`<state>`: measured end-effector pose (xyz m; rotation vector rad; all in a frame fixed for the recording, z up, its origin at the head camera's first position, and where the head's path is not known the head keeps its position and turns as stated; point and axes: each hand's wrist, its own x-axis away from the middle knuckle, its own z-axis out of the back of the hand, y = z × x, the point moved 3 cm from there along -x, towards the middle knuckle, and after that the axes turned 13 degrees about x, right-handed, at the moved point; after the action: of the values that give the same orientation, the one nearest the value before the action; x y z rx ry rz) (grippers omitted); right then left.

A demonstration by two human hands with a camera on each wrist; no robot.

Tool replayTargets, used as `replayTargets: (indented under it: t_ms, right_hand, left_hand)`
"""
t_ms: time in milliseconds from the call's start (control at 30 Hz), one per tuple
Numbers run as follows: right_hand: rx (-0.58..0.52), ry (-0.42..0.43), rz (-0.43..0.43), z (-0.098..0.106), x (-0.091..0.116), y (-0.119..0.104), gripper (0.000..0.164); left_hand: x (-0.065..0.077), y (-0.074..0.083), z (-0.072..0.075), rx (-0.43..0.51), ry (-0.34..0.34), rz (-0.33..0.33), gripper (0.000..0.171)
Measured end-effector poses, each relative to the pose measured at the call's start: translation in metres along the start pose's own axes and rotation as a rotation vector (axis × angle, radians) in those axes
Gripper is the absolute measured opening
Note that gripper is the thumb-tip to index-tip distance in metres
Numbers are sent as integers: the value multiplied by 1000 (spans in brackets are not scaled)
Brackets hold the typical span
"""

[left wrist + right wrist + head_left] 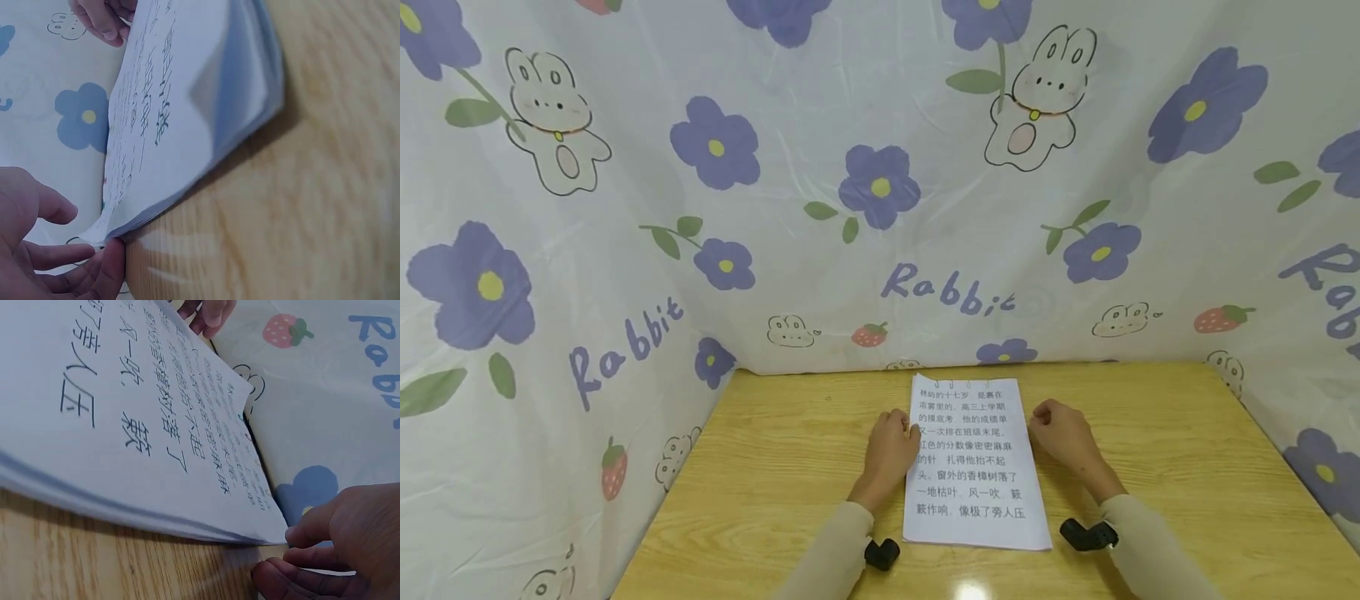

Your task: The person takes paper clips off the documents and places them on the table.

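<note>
A stack of paper sheets (pixel 966 467) printed with lines of Chinese characters lies on the wooden table, small rings along its top edge. Beside its left edge is my left hand (pixel 891 454); in the left wrist view the thumb stands apart from the fingers (pixel 111 269), which reach the paper's side. My right hand (pixel 1067 437) rests by the opposite edge, its thumb (pixel 306 528) right at the paper's border and the other fingers loosely bent beside it. Near the lower left, one corner of the stack (pixel 240 94) lifts and curls slightly.
Wood-grain table (pixel 790 450) stretches around the stack. A white curtain (pixel 812 275) with purple flowers, rabbits and strawberries hangs behind and at both sides. Black devices (pixel 1088 535) sit at both wrists, on the beige sleeves (pixel 1150 546).
</note>
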<state>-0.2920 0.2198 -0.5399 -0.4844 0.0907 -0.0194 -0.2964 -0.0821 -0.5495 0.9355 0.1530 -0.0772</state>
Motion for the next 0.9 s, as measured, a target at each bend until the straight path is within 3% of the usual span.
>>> replayTargets:
  t_ms: [300,467,633,900]
  right_hand:
    - [-34,-64,-42,-7,2,-6,29]
    - [-34,-90,-46,-10,3,-6,35]
    - [-24,-95,-37,-12,2,-4,36]
    - [-38,-94,-31,-11,1,-4,36]
  left_hand:
    - [-4,-5,-6,173,-39,88,26]
    - [-7,-11,-8,266,-92,122,17]
    - [-6,-12,-7,373,-156,148,27]
    - [-7,-17,-4,555,-148,199,21]
